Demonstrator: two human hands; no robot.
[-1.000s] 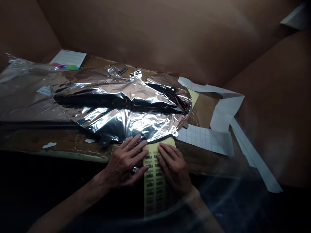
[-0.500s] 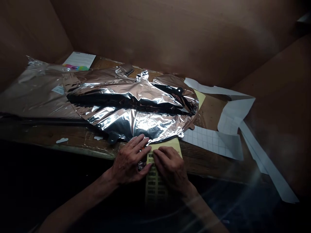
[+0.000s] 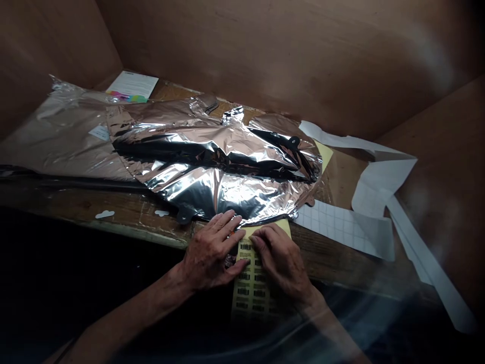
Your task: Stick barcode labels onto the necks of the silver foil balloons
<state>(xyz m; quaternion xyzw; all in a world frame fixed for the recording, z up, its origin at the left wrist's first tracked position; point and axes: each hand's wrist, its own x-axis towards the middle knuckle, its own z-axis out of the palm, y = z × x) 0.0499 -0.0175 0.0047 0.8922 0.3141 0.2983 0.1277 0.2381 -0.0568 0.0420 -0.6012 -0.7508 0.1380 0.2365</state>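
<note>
A yellow barcode label sheet hangs over the front edge of the bench, printed with rows of small barcodes. My left hand lies open, its fingertips on the lower rim of the shiny foil balloon and its thumb on the sheet's left side. The thumb and forefinger of my right hand are pinched together at the sheet's upper rows. Whether a single label is lifted between them is hidden. Under the left hand, a small bit of crinkled clear wrap shows.
Clear plastic packaging spreads over the left of the wooden bench. A printed card lies at the back. White backing strips trail off the right side. Two white hanger tabs lie near the front edge. Brown panels enclose the back and sides.
The whole view has shifted, so the scene sits slightly further right. Both hands stay at the sheet, with the right fingertips slightly further from the left forefinger.
</note>
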